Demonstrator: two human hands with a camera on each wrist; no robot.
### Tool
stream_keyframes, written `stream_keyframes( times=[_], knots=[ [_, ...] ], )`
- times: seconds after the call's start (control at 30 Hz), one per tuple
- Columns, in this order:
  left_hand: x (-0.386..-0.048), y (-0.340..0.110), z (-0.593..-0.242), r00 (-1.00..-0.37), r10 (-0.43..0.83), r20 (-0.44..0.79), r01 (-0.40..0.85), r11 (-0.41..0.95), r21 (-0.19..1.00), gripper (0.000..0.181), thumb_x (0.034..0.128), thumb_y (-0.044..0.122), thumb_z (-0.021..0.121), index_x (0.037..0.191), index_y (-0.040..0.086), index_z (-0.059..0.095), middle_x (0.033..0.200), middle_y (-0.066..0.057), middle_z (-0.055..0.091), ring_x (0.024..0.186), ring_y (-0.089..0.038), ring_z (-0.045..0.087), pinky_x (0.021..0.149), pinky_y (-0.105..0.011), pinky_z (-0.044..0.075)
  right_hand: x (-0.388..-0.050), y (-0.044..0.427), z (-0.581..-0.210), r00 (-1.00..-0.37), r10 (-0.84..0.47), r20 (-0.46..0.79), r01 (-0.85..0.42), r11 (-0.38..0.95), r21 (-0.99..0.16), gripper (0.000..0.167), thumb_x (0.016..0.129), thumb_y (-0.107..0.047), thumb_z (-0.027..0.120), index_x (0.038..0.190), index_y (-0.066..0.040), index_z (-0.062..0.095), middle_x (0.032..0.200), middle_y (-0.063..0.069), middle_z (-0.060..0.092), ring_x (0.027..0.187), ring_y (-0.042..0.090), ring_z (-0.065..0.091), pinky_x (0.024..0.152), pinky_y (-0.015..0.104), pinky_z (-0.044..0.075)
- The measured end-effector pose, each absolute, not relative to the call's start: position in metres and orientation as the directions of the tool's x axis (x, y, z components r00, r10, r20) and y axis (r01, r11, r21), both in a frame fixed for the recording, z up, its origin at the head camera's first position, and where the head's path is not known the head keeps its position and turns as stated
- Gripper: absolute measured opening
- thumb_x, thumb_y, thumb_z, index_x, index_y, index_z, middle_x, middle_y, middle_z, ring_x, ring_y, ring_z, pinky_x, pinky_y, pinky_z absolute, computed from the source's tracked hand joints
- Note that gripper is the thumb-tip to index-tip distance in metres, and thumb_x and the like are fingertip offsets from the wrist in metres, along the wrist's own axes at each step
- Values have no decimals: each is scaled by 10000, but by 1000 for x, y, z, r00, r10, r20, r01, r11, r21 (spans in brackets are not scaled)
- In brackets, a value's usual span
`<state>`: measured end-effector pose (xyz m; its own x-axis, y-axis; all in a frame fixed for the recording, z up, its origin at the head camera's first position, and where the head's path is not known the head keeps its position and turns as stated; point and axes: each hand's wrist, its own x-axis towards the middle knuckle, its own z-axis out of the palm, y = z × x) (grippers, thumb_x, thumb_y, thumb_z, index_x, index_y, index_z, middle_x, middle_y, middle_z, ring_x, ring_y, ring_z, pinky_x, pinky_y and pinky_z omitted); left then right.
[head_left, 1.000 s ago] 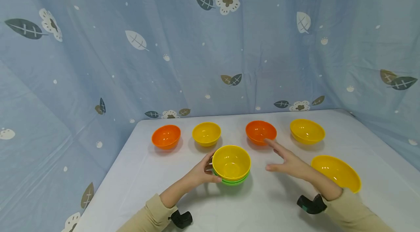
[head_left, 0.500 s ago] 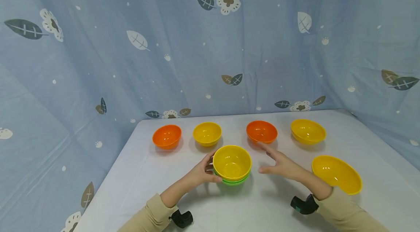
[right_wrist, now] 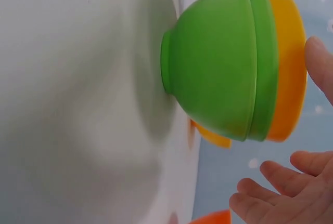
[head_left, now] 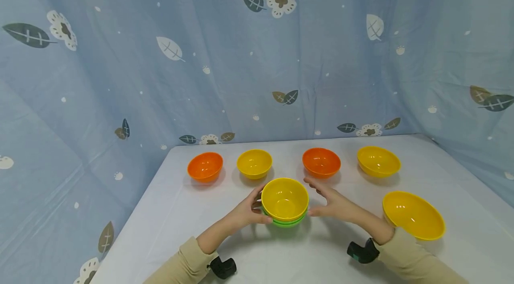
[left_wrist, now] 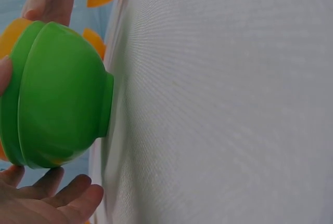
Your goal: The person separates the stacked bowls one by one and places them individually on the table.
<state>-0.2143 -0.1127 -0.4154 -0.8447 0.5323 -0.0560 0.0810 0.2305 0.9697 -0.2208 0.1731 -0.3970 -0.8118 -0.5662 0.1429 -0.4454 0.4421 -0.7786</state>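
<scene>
- Holding the left side of the stack of bowls, your left hand has its thumb at the front and its fingers bent round toward the back.
- Your right hand is at the other side of the stack, and its fingers are wide and not bent round it. Its thumb is right by the edge; you cannot tell if it touches.
- The stack stands upright on the white desk, between your two hands. The top yellow bowl sits inside two green bowls.
- Behind the stack is a row of four: a far-left orange bowl, a small yellow bowl, a second orange bowl and a far-right yellow bowl.
- To the right of your right hand is a near yellow bowl.
- A blue curtain with leaves and flowers hangs behind the desk.
</scene>
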Motion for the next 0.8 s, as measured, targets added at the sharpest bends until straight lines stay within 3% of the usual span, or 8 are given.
stream_keyframes(
  times=[0.43, 0.8],
  knots=[
    [-214, -112, -415, -846, 529, -69, 66, 231, 971, 925, 758, 172, 741, 1469, 153, 149, 1451, -144, 289, 1247, -301, 387, 1022, -455, 343, -221, 159, -399, -797, -588, 140, -464, 446, -765, 857, 765, -301, 732, 1393, 57, 271, 1425, 236, 323, 1275, 406, 345, 1006, 533, 323],
    [-215, -112, -416, -849, 523, -74, 66, 244, 968, 922, 754, 223, 749, 1464, 170, 164, 1439, -117, 316, 1234, -285, 405, 1016, -427, 360, -218, 149, -399, -822, -563, 87, -395, 454, -798, 997, 715, -385, 758, 1430, 24, 195, 1471, 214, 237, 1309, 385, 304, 1028, 523, 300]
  ],
)
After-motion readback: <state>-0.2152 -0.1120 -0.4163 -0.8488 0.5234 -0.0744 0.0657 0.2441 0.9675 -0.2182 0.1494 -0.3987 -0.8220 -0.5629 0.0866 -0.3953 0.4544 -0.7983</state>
